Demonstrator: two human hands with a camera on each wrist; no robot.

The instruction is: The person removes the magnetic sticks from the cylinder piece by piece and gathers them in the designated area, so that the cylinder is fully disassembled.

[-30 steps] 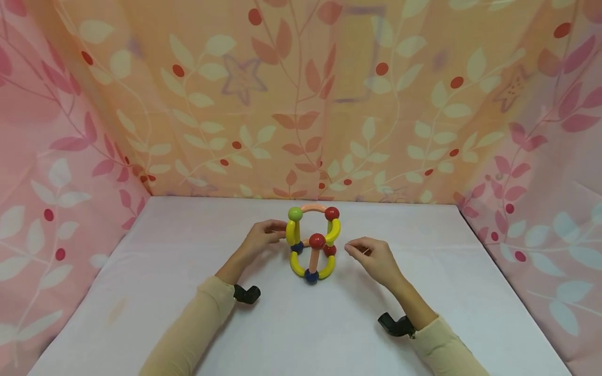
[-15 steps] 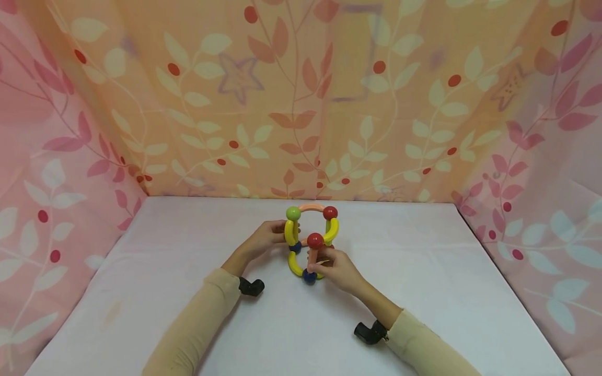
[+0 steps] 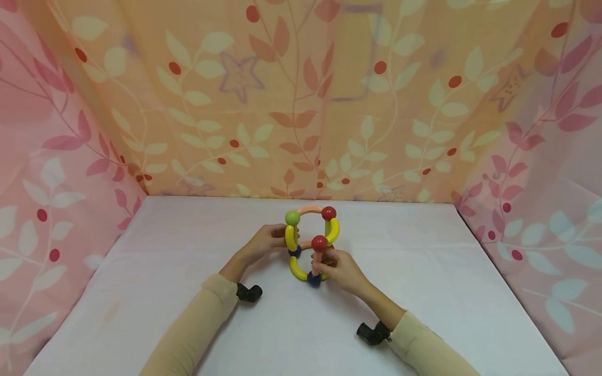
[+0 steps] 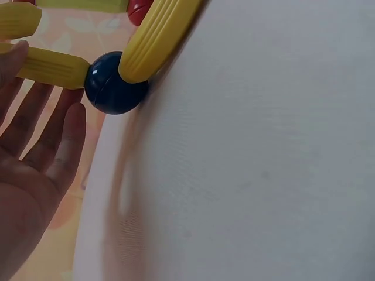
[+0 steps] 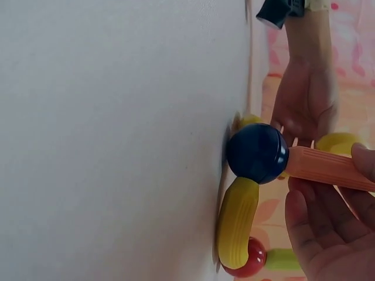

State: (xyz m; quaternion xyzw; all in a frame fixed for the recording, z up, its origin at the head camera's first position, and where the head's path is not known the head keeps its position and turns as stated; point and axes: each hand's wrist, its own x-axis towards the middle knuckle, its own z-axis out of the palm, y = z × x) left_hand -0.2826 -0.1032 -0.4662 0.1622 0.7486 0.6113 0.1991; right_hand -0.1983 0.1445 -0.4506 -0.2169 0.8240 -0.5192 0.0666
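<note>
A toy frame of coloured sticks and balls [image 3: 291,237] stands on the table in the head view. My left hand [image 3: 265,241] holds its left upright, a straight yellow stick [image 4: 55,65], with the thumb in front and fingers behind, above a dark blue ball [image 4: 114,83]. The right hand [image 3: 345,271] pinches the front upright, an orange stick [image 5: 328,167], between a red ball [image 3: 319,243] on top and another dark blue ball [image 5: 256,153] below. Curved yellow sticks [image 5: 239,222] join the bottom balls. A green ball [image 3: 292,218] tops the left upright. My right hand covers part of the lower right side.
The white tabletop [image 3: 291,334] reaches to a leaf-patterned orange cloth [image 3: 197,130] at the back. Pink patterned cloths [image 3: 555,219] hang on both sides. A black wrist camera [image 3: 373,333] is worn on each arm.
My right hand has come in from the right and taken hold of the orange stick. The left hand has closed in on the yellow upright. The frame's front has shifted slightly to the right.
</note>
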